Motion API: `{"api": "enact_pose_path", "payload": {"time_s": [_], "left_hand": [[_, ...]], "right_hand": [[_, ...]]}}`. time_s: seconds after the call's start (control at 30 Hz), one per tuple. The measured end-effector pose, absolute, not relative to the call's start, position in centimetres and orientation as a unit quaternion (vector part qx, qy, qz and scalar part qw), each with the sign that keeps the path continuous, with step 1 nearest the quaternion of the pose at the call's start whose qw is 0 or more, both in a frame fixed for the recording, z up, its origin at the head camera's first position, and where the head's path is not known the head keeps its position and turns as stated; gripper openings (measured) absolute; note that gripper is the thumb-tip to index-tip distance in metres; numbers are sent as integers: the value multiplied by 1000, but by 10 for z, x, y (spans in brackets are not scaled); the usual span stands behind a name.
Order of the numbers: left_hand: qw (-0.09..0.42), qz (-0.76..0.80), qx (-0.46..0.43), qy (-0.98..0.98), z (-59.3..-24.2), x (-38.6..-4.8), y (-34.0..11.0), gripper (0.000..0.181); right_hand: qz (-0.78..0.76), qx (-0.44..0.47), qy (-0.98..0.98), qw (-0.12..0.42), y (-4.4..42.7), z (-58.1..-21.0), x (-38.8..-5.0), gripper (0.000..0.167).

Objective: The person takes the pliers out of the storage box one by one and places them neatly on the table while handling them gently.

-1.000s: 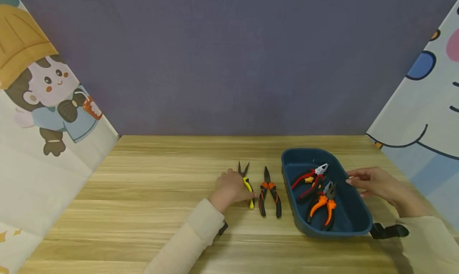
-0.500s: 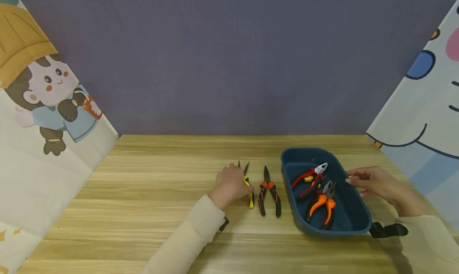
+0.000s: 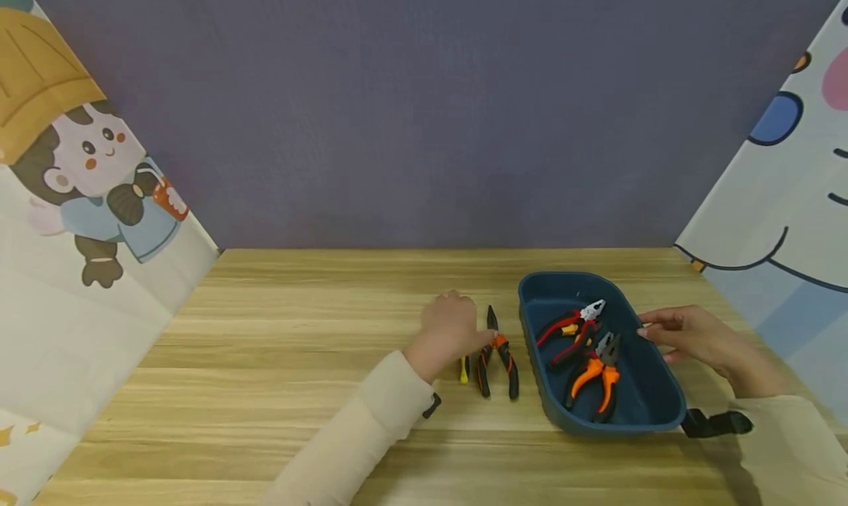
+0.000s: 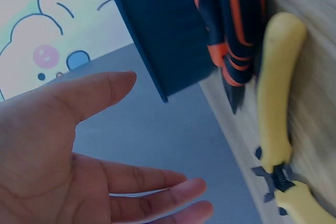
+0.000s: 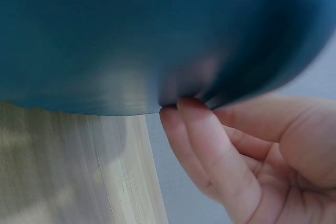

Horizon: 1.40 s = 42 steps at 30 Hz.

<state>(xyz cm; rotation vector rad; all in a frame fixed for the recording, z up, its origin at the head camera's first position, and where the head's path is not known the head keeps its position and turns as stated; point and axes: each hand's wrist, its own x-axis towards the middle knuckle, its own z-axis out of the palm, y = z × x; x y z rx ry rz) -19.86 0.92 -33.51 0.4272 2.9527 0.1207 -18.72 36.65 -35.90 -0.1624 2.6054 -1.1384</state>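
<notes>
Your left hand point(image 3: 450, 328) hovers by two pliers on the surface point(image 3: 298, 359); your right touches the bin.
Your left grip is spread wide, thumb well clear of the fingers, holding nothing; beneath and beside it lie the yellow-handled pliers point(image 4: 275, 93), mostly hidden from the head view, with a smooth, round-ended handle, and the black-and-orange pliers point(image 3: 509, 366), their slim dark nose tapering to a point, handles splayed, just left of the blue bin point(image 3: 642, 412). Your right hand point(image 3: 695, 342) has bent fingertips against the bin's rim; you cannot tell whether that grip pinches it. Inside, red-handled pliers point(image 3: 559, 329) and orange-handled pliers point(image 3: 608, 389) lie close together.
</notes>
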Motion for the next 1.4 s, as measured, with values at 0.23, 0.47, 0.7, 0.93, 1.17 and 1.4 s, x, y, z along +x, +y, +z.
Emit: {"api": "enact_pose_path", "payload": {"time_s": [0.23, 0.47, 0.7, 0.93, 1.17, 1.4], "left_hand": [[57, 58, 173, 982, -327, -195, 21, 48], [33, 67, 202, 976, -320, -193, 31, 42], [30, 74, 223, 972, -317, -192, 42, 55], [11, 41, 245, 969, -310, -188, 51, 42], [0, 37, 269, 962, -307, -187, 62, 51], [-10, 8, 267, 964, -308, -184, 72, 55]], "right_hand": [[-394, -56, 905, 149, 365, -359, -187, 57], [-393, -59, 906, 147, 366, -360, -188, 57], [-388, -58, 908, 146, 366, -359, -187, 57], [-387, -56, 909, 146, 367, -360, -188, 57], [-387, -57, 909, 147, 366, -361, -187, 57], [-387, -62, 909, 144, 367, -360, -187, 55]]}}
